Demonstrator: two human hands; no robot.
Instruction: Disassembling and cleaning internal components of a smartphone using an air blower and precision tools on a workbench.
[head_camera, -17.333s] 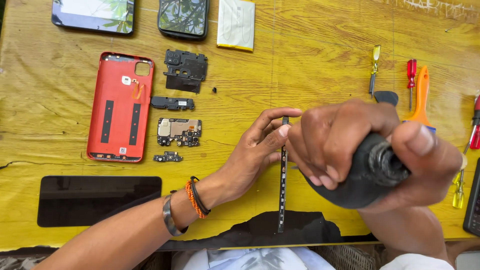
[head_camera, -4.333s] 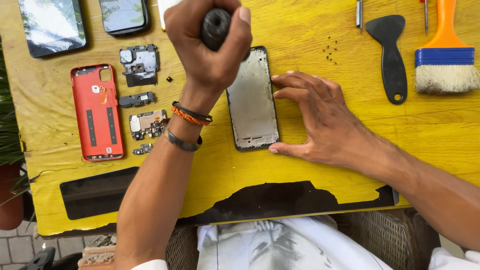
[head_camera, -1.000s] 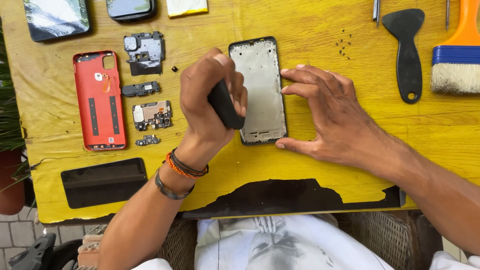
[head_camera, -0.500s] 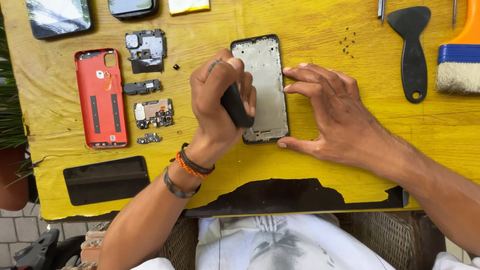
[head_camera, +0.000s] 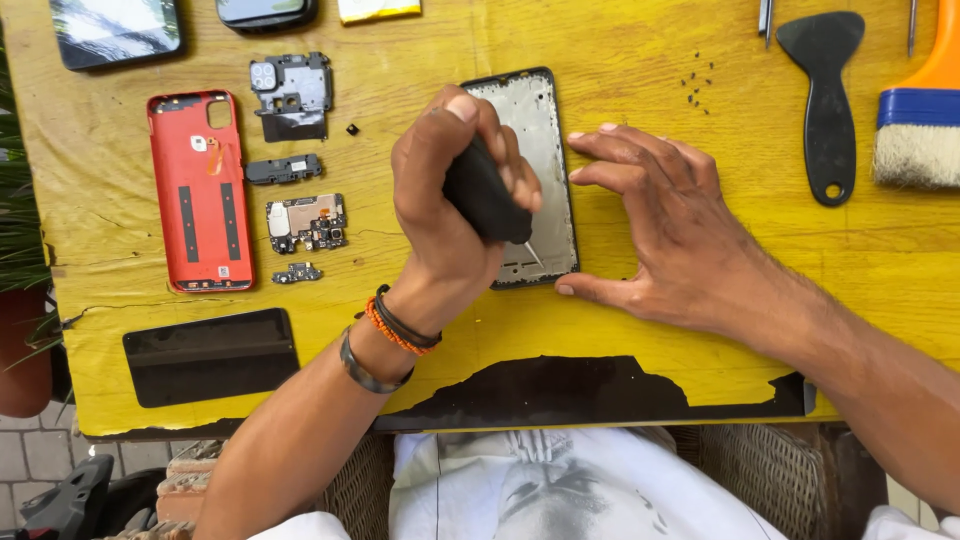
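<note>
A stripped phone frame (head_camera: 535, 130) lies face up on the yellow table (head_camera: 620, 320). My left hand (head_camera: 440, 200) grips a black rubber air blower (head_camera: 485, 195) above the frame, its thin nozzle pointing down at the frame's lower part. My right hand (head_camera: 670, 225) rests flat on the table beside the frame, fingertips and thumb touching its right edge, holding nothing.
Left of the frame lie a red back cover (head_camera: 200, 190), a camera bracket (head_camera: 292, 95), a circuit board (head_camera: 305, 222) and small parts. A black pry tool (head_camera: 822, 100), a brush (head_camera: 915, 120) and several tiny screws (head_camera: 700, 82) lie at upper right. A dark panel (head_camera: 210, 355) sits at lower left.
Over the last second my left hand has stayed over the phone frame with the blower, tilting it so the nozzle points down at the frame. My right hand has stayed beside the frame.
</note>
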